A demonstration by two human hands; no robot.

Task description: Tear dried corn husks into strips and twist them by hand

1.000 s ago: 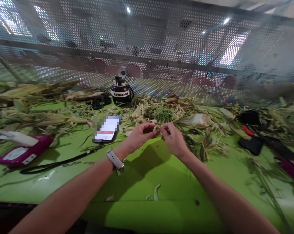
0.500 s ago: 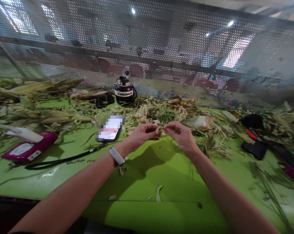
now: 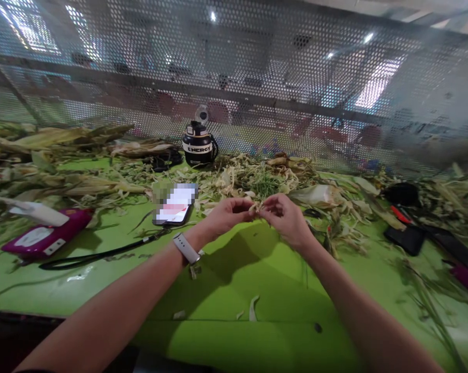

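Observation:
My left hand and my right hand meet above the green table, fingertips pinched together on a small pale piece of husk. A white watch sits on my left wrist. Just behind the hands lies a heap of shredded husks and a partly husked corn ear. A phone with a lit screen lies to the left of my left hand.
A black bottle marked ENERGY stands at the back by a perforated metal screen. Unhusked corn piles at the left. A magenta case with a black lanyard lies front left. Dark items lie at the right.
Both hands stay pinched together at the same spot; the fingers have shifted slightly on the small husk piece. The view has tilted a little.

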